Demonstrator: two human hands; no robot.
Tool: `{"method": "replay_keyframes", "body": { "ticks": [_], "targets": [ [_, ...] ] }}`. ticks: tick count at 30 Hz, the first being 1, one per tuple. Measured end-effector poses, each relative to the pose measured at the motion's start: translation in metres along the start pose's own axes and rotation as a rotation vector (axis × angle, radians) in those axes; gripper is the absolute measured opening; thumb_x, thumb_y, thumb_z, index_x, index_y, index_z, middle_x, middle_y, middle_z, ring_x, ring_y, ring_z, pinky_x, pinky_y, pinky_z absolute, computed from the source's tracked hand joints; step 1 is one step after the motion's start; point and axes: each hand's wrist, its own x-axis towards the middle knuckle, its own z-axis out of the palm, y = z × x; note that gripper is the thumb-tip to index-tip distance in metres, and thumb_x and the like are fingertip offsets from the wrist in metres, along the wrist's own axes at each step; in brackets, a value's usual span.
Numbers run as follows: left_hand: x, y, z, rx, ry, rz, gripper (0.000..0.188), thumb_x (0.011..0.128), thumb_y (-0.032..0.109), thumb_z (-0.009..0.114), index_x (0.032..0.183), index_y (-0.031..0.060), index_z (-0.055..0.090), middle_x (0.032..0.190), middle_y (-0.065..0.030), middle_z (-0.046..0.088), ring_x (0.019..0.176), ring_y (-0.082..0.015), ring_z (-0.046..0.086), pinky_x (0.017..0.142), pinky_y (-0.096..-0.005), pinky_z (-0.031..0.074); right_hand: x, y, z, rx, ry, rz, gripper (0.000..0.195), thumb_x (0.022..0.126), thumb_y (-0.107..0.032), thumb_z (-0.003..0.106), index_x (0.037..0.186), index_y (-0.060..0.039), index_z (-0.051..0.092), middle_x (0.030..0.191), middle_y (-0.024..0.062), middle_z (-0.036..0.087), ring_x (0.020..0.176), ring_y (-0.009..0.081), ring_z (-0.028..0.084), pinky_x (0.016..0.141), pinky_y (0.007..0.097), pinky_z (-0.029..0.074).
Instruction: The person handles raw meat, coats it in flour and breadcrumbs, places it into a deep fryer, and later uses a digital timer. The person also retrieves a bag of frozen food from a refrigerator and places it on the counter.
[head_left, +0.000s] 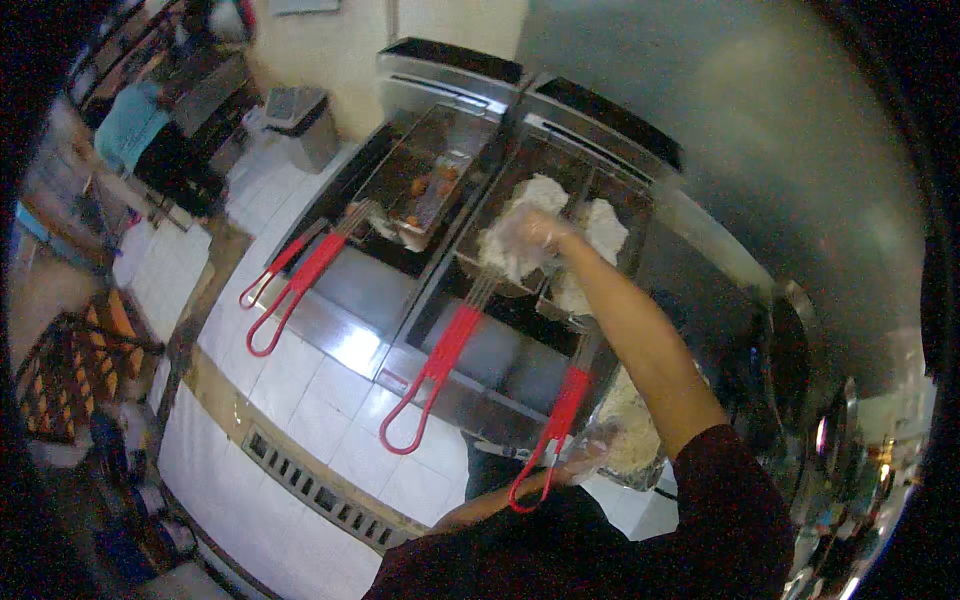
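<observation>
My right hand (534, 231), in a clear plastic glove, reaches into a wire fryer basket (529, 287) of white, flour-coated food (544, 193). It is blurred, and whether its fingers hold a piece cannot be made out. A neighbouring basket (564, 313) to the right contains more coated food (604, 229). Low in the picture, my left hand (592, 448), also gloved, is at the left side of a tray of pale, crumbly breading (630, 427). Its grip on the tray is unclear. Red-sleeved handles (454, 341) slope from the baskets toward me.
The left-hand fryer has a basket (397, 161) with browned pieces (420, 186) and two red handles (315, 262) jutting over its front. A floor drain grate (322, 491) crosses the white tiles. A grey bin (304, 127) stands behind, and a person in light blue (131, 124) is farther left.
</observation>
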Motion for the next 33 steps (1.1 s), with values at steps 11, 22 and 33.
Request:
{"method": "replay_keyframes", "body": {
  "ticks": [11, 22, 33],
  "targets": [
    [0.018, 0.021, 0.0, -0.089, 0.012, -0.064, 0.053, 0.098, 0.041, 0.034, 0.137, 0.0049, 0.037, 0.11, -0.0104, 0.056, 0.094, -0.023, 0.056, 0.084, -0.0374, 0.047, -0.291, -0.119, 0.012, 0.145, 0.911, 0.25, 0.043, 0.097, -0.026, 0.043, 0.13, 0.0027, 0.047, 0.133, 0.0145, 0.05, 0.127, 0.0243, 0.044, 0.105, 0.0364, 0.035],
    [0.089, 0.062, 0.096, -0.425, 0.125, -0.23, 0.052, 0.098, 0.041, 0.034, 0.135, 0.0045, 0.038, 0.103, -0.0097, 0.057, 0.09, -0.0225, 0.056, 0.082, -0.0381, 0.047, -0.466, 0.0, 0.342, 0.027, 1.078, 1.058, 0.051, 0.099, -0.034, 0.036, 0.137, 0.0003, 0.036, 0.136, 0.009, 0.044, 0.123, 0.0217, 0.042, 0.105, 0.0325, 0.032],
    [-0.112, 0.264, 0.072, 0.693, 0.65, 0.307, 0.044, 0.094, 0.026, 0.046, 0.133, 0.0072, 0.045, 0.132, -0.0139, 0.049, 0.119, -0.0234, 0.048, 0.102, -0.0358, 0.034, -0.42, -0.127, 0.25, 1.268, 1.547, 0.171, 0.05, 0.095, -0.026, 0.051, 0.137, -0.0031, 0.036, 0.139, 0.0113, 0.041, 0.127, 0.0203, 0.04, 0.107, 0.0298, 0.032]
  ]
}}
